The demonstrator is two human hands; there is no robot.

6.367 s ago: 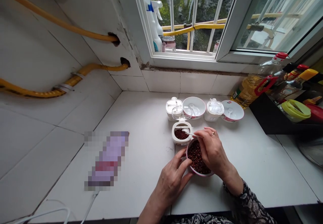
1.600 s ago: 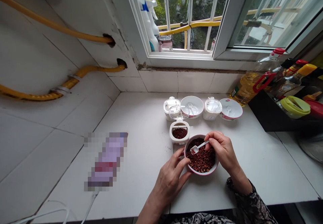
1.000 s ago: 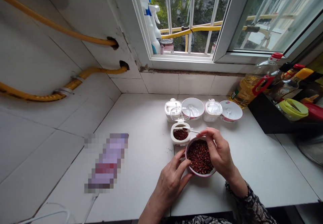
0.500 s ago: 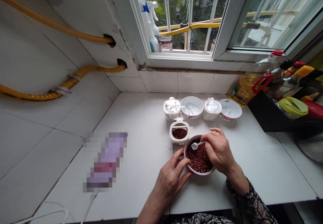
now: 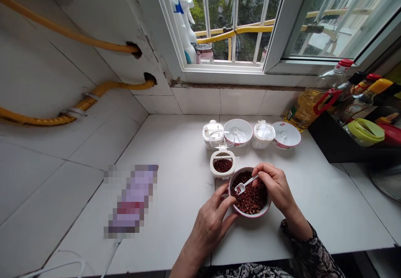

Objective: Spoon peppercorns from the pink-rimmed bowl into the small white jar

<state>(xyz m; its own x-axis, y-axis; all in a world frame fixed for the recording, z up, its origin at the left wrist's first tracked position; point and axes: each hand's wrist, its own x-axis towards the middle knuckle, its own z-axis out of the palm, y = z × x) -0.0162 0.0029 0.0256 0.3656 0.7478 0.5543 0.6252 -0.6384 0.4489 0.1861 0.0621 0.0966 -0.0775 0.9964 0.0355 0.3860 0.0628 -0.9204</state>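
A round bowl [image 5: 268, 202] with a pink rim stands on the counter, filled with dark red Sichuan peppercorns [image 5: 250, 200]. My left hand [image 5: 213, 217] grips the bowl's left side, thumb on the rim and fingers around the wall. In my right hand [image 5: 275, 186], thumb and fingers pinch the handle of a small white spoon [image 5: 241, 187]. Its scoop is over the peppercorns and carries a few of them. Just behind the bowl is a white seasoning jar [image 5: 214, 173], its clear lid [image 5: 222, 139] raised, with dark red peppercorns inside.
Behind stand two lidded white jars [image 5: 213, 132] [image 5: 263, 134] and two bowls [image 5: 238, 143] [image 5: 286, 143], each with a small spoon. An oil bottle [image 5: 305, 106] and a black rack [image 5: 338, 146] of condiments are at right. A blurred purple object [image 5: 133, 198] with a white cable lies left.
My right hand has turned and drawn slightly back to the right. The spoon's scoop has tipped up and now shows peppercorns in it. My left hand stays on the bowl.
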